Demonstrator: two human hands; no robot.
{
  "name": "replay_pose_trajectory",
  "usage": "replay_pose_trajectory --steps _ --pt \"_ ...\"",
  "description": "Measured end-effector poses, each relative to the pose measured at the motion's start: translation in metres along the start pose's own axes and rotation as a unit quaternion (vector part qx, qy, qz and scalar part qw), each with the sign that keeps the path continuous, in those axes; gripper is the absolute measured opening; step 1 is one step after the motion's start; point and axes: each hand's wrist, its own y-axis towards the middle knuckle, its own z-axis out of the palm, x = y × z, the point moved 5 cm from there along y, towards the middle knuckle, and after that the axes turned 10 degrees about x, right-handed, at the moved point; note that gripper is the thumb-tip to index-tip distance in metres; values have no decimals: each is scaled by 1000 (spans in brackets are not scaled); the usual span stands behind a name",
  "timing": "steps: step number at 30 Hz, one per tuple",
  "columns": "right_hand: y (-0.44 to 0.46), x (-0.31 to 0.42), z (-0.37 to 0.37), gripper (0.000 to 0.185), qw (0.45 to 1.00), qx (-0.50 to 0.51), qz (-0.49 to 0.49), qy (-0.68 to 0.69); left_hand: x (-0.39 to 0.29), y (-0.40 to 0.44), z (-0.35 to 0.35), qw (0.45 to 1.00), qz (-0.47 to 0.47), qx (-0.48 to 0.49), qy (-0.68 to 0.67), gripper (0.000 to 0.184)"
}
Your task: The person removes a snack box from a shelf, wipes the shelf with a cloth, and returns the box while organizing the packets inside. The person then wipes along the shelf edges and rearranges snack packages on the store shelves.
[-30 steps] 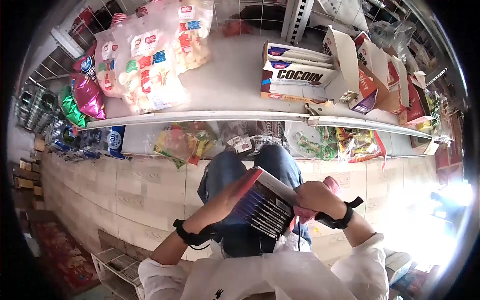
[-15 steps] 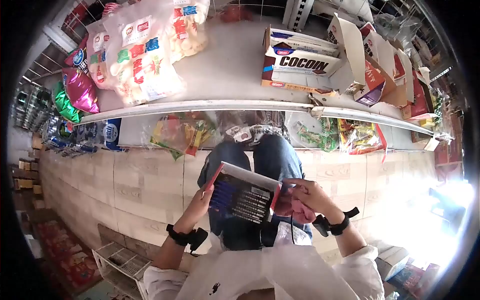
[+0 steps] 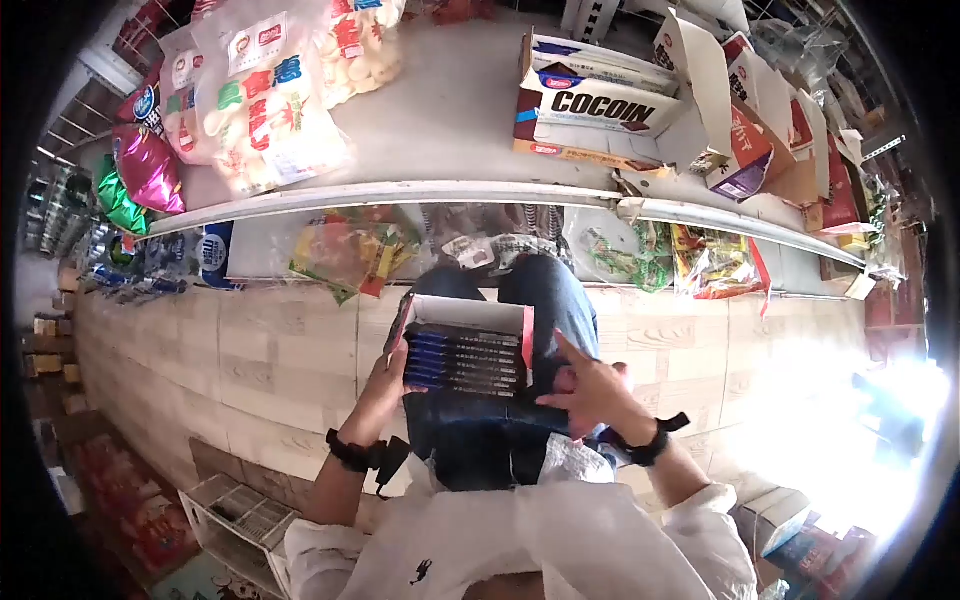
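Observation:
An open box (image 3: 470, 312) with white inner walls and red edges is tilted towards me over my lap. Inside lies a row of several dark pens (image 3: 465, 362) with blue ends at the left. My left hand (image 3: 380, 385) grips the box by its left side. Just right of the box is my right hand (image 3: 600, 395), index finger and thumb stretched out towards it but apart from it. Bits of a pink cloth (image 3: 565, 380) show at this hand's curled fingers, which seem to hold it; most of it is hidden.
Ahead runs a shelf with a metal front edge (image 3: 400, 192). On it stand snack bags (image 3: 265, 110), a COCOIN carton (image 3: 600, 105) and opened cartons (image 3: 750, 150). Packets (image 3: 355, 250) lie on the lower level. A white crate (image 3: 235, 515) stands at the lower left on the tiled floor.
The box has turned level and shifted slightly left, showing its pens more fully. My right hand has left the box's right end, and its index finger is now extended.

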Motion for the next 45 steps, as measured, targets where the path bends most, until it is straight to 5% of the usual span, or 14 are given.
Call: replay_pose_trajectory --steps 2,4,8,10,11,16,18,19,24,29,34,41,43,45 --pt "36 11 30 117 988 21 3 152 -3 0 2 1000 16 11 -1 58" --pt "60 11 59 115 973 -88 -50 205 -4 -3 1 999 38 7 21 56" --pt "62 17 46 109 963 -90 -55 248 -20 -19 5 997 73 -19 15 51" --pt "41 33 15 105 935 -171 -110 290 -37 -35 11 996 83 -33 21 52" --pt "30 39 1 102 918 -284 -172 215 -50 -43 15 991 126 -26 36 51" --pt "-10 79 -68 102 860 -377 -263 220 -130 -84 22 972 199 -43 117 56" --pt "-14 90 -93 106 848 -344 -286 283 -181 -107 32 935 196 -153 255 56" --pt "-16 97 -109 111 826 -425 -320 188 -193 -102 32 954 220 -83 186 55" --pt "10 116 -162 99 804 -461 -322 195 -255 -71 14 961 212 -28 178 56" --pt "40 109 -176 96 863 -360 -267 233 -280 -44 1 955 186 11 230 58" --pt "43 96 -172 94 865 -354 -236 266 -285 -44 18 949 179 9 259 67" --pt "23 100 -173 86 859 -421 -206 207 -272 -29 17 955 142 7 261 54" --pt "26 101 -171 87 867 -424 -178 191 -272 -13 7 955 132 71 256 72" --pt "28 107 -167 88 871 -425 -161 187 -275 -3 -2 955 129 69 258 72"
